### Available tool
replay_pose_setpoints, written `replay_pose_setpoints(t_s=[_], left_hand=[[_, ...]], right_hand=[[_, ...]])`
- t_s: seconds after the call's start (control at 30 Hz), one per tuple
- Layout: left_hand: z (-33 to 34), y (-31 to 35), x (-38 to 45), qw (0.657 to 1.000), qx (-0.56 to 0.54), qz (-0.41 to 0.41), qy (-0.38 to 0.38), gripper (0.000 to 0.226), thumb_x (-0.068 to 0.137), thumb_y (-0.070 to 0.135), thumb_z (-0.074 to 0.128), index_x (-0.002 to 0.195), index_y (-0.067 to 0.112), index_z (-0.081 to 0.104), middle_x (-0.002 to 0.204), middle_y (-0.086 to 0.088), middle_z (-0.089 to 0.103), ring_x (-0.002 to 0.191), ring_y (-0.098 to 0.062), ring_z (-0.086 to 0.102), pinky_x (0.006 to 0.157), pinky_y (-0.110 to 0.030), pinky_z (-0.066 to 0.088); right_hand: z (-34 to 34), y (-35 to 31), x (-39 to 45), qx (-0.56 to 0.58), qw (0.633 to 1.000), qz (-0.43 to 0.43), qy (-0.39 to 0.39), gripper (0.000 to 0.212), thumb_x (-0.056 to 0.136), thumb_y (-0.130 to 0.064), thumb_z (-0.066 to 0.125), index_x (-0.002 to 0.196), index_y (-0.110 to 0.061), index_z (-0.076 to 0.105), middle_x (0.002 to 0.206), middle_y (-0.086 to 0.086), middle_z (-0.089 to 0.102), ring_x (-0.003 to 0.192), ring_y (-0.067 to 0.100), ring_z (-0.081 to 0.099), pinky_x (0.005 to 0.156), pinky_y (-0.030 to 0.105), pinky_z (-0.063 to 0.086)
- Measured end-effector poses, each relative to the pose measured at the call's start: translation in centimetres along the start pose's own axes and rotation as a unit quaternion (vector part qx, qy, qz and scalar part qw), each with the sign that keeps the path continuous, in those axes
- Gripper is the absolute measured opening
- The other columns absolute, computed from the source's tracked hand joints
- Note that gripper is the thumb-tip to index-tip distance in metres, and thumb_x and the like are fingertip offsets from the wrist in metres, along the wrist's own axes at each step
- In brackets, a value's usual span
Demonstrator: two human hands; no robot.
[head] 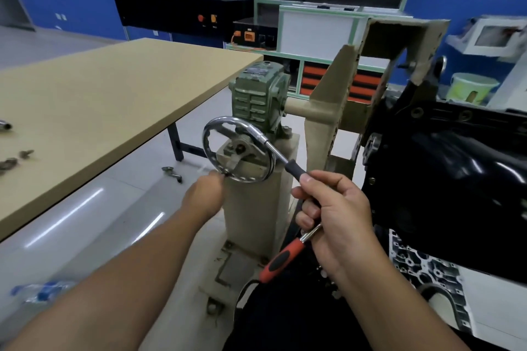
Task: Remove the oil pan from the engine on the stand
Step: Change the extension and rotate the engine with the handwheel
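Workshop, blue-banded wall far back. Oil pan (pixel 456 168): glossy black, bulged, still seated on the engine (pixel 422 265) at right, held on the stand (pixel 322 111). Left hand (pixel 204 194) reaches to the lower rim of the stand's handwheel (pixel 238 148); whether its fingers close on it I cannot tell. Right hand (pixel 339 216) clamped on a ratchet (pixel 285 256) and extension bar (pixel 273 151). Likely step: rotating the engine for bolt access; next needs steady cranking. Loose bolts (pixel 11 161) on the bench (pixel 114 100), left.
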State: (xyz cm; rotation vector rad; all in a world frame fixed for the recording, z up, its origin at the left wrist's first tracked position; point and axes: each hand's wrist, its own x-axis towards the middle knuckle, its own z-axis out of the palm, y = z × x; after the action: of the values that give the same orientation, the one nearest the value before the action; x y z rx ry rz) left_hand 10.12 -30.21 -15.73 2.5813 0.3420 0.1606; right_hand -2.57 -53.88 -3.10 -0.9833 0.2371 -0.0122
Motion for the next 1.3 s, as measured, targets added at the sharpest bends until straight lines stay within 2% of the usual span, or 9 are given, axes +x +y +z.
replay_pose_setpoints(t_s=[0.17, 0.23, 0.33, 0.4, 0.47, 0.73, 0.87, 1.1, 1.3], left_hand=[[-3.7, -1.1, 3.2, 0.988, -0.062, -0.134, 0.048, 0.014, 0.099, 0.007, 0.05, 0.086, 0.003, 0.051, 0.087, -0.018, 0.059, 0.067, -0.03, 0.054, 0.063, -0.039, 0.051], [-4.1, -0.6, 3.5, 0.963, -0.184, -0.194, -0.013, 0.03, 0.106, 0.028, 0.048, 0.093, 0.001, 0.055, 0.087, -0.017, 0.06, 0.06, -0.026, 0.049, 0.055, -0.034, 0.047], [-3.2, 0.3, 2.8, 0.872, -0.377, -0.269, -0.156, 0.062, 0.099, 0.067, 0.045, 0.091, 0.007, 0.061, 0.079, -0.009, 0.065, 0.059, -0.023, 0.055, 0.048, -0.026, 0.05], [-3.1, 0.1, 2.9, 0.791, -0.493, -0.297, -0.21, 0.053, 0.102, 0.058, 0.048, 0.081, 0.011, 0.057, 0.06, -0.005, 0.058, 0.044, -0.014, 0.05, 0.038, -0.018, 0.042], [-3.5, -0.2, 3.2, 0.767, -0.518, -0.307, -0.224, 0.043, 0.107, 0.045, 0.046, 0.077, 0.015, 0.05, 0.05, 0.005, 0.038, 0.034, -0.007, 0.028, 0.03, -0.015, 0.023], [-5.1, -0.1, 1.6, 0.874, -0.369, -0.268, -0.169, 0.037, 0.106, 0.038, 0.05, 0.079, 0.013, 0.055, 0.054, 0.003, 0.038, 0.037, -0.009, 0.023, 0.035, -0.017, 0.017], [-5.9, 0.6, 1.8, 0.871, -0.41, -0.26, -0.071, 0.036, 0.103, 0.031, 0.054, 0.072, 0.014, 0.051, 0.054, 0.002, 0.034, 0.038, -0.011, 0.02, 0.037, -0.017, 0.015], [-12.6, 6.0, 0.9, 0.967, -0.254, -0.033, 0.009, 0.041, 0.099, 0.031, 0.056, 0.067, 0.006, 0.059, 0.057, -0.008, 0.05, 0.042, -0.018, 0.037, 0.04, -0.024, 0.027], [-6.8, 10.6, -3.4, 0.978, -0.206, 0.041, -0.008, 0.051, 0.109, 0.042, 0.037, 0.075, 0.01, 0.058, 0.067, -0.01, 0.061, 0.044, -0.025, 0.059, 0.036, -0.026, 0.041]], right_hand=[[0.8, -0.3, 0.1, -0.001, 1.0, 0.007, 0.007, 0.021, 0.09, 0.004, 0.072, 0.108, -0.001, 0.061, 0.078, 0.025, 0.063, 0.044, 0.012, 0.038, 0.039, 0.024, 0.033], [1.1, -0.6, 0.2, 0.009, 1.0, 0.012, 0.012, 0.02, 0.091, 0.004, 0.07, 0.107, -0.001, 0.061, 0.079, 0.026, 0.062, 0.044, 0.012, 0.039, 0.039, 0.023, 0.034], [1.3, -1.0, 0.1, 0.03, 0.999, 0.016, 0.007, 0.017, 0.091, 0.005, 0.07, 0.103, -0.003, 0.061, 0.079, 0.026, 0.063, 0.043, 0.012, 0.04, 0.039, 0.023, 0.034], [1.1, -1.2, 0.1, 0.034, 0.999, 0.016, 0.002, 0.017, 0.091, 0.005, 0.07, 0.103, -0.003, 0.061, 0.078, 0.026, 0.063, 0.043, 0.012, 0.04, 0.038, 0.022, 0.034], [1.0, -1.4, 0.0, 0.033, 0.999, 0.016, -0.002, 0.017, 0.091, 0.005, 0.07, 0.103, -0.003, 0.061, 0.078, 0.026, 0.064, 0.043, 0.012, 0.04, 0.038, 0.023, 0.034], [2.1, -2.7, 0.2, 0.022, 0.999, 0.008, -0.021, 0.019, 0.091, 0.005, 0.07, 0.105, -0.003, 0.06, 0.072, 0.022, 0.064, 0.042, 0.012, 0.039, 0.038, 0.023, 0.033], [1.6, -2.7, 0.0, 0.011, 1.0, 0.014, -0.02, 0.021, 0.09, 0.006, 0.071, 0.107, -0.001, 0.061, 0.071, 0.022, 0.065, 0.043, 0.012, 0.04, 0.038, 0.023, 0.033], [2.4, -3.1, -0.6, 0.012, 1.0, 0.021, -0.011, 0.019, 0.091, 0.005, 0.071, 0.104, -0.003, 0.061, 0.078, 0.024, 0.062, 0.043, 0.012, 0.039, 0.038, 0.023, 0.033], [3.4, -3.6, -0.2, 0.058, 0.998, 0.01, -0.006, 0.018, 0.092, 0.005, 0.068, 0.105, -0.004, 0.06, 0.078, 0.024, 0.062, 0.043, 0.011, 0.043, 0.039, 0.021, 0.034]])
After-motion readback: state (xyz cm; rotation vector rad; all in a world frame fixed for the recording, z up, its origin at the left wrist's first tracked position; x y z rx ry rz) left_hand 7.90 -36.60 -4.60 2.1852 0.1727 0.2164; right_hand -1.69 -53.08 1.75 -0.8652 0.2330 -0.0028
